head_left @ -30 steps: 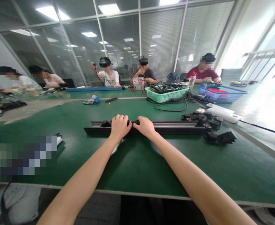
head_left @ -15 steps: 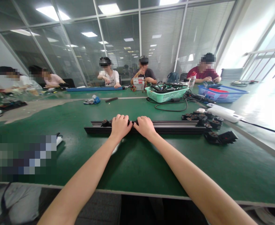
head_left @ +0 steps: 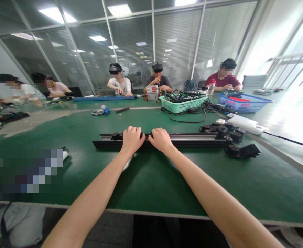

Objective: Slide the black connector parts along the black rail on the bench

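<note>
A long black channel (head_left: 192, 142) with a silvery inside lies crosswise on the green table. My left hand (head_left: 132, 139) is closed over its middle, fingers over the far edge and thumb pointing inward. Just to the right, my right hand (head_left: 160, 139) grips it in the same way, the two thumbs a small gap apart. Small black parts show between and under the fingertips, mostly hidden. Left of my left hand, black round modules (head_left: 115, 136) sit inside the channel.
Several black modules (head_left: 234, 135) lie at the channel's right end, near a white power strip (head_left: 246, 124). Beyond are a green basket (head_left: 183, 104) of cables, a blue basket (head_left: 254, 105) and a blue-grey cloth (head_left: 101, 110). Several people sit across the table.
My right hand has shifted very slightly to the right along the channel. My left hand keeps its place on it.
</note>
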Tool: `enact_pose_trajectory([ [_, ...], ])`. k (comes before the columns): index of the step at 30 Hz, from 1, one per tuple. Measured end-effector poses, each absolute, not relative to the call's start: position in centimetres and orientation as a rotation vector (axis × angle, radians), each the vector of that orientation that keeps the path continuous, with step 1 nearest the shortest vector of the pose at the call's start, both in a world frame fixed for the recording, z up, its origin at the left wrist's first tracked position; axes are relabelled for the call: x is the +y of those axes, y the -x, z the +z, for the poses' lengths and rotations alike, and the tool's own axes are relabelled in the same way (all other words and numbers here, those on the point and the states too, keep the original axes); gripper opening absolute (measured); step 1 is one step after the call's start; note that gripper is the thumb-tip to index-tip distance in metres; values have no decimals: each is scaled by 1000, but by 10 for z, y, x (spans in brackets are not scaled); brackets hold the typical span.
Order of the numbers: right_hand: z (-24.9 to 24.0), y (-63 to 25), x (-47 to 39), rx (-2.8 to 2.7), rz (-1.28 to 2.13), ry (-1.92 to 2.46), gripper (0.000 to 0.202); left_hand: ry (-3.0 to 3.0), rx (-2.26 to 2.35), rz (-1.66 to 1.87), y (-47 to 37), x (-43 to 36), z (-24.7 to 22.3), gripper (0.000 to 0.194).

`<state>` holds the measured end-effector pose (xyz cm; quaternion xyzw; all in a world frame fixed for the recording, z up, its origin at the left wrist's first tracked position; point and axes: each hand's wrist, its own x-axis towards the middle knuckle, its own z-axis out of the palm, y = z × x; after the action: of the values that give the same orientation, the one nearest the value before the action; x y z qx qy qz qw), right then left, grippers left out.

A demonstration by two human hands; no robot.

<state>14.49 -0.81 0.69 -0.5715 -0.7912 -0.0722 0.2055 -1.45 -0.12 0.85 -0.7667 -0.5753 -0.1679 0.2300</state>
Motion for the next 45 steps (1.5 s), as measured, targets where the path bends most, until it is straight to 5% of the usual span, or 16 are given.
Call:
enact_pose_trajectory([
  [45,4,-152,-4,-2056,-6,1658,22,2114,-1588,-455,15,-2,9,22],
])
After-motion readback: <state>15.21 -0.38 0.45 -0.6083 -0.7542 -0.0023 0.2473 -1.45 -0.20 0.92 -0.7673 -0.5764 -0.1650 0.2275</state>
